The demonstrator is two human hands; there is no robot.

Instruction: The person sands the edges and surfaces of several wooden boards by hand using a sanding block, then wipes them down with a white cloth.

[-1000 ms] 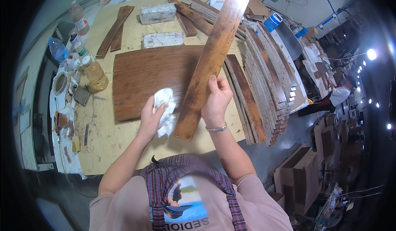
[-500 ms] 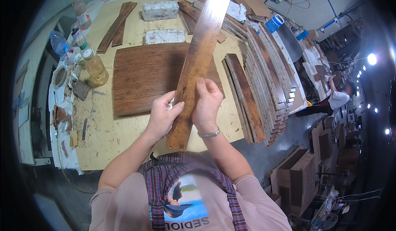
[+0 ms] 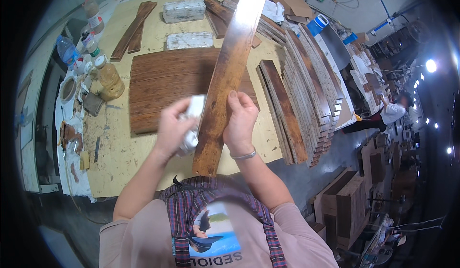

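Note:
A long brown wooden plank (image 3: 229,71) with small holes at its ends stands slantwise before me, its far end shining in the light. My right hand (image 3: 241,119) grips its right edge, thumb on the face. Just left of the plank, my left hand (image 3: 175,126) is closed around a white wad (image 3: 195,107), cloth or paper by its look, and is apart from the edge. Behind my hands, dark brown planks (image 3: 163,86) lie side by side on the pale yellow table (image 3: 124,170).
Stacked planks (image 3: 309,86) fill the table's right side. Two white-wrapped blocks (image 3: 184,11) and crossed planks (image 3: 135,31) lie at the back. Bottles and a jar of yellowish liquid (image 3: 111,81) stand left. A co-worker (image 3: 392,117) is far right, beyond cardboard boxes (image 3: 350,205).
My left hand has let go of the plank and moved a little left, bringing the white wad into view. The right hand still grips the plank, which has hardly moved.

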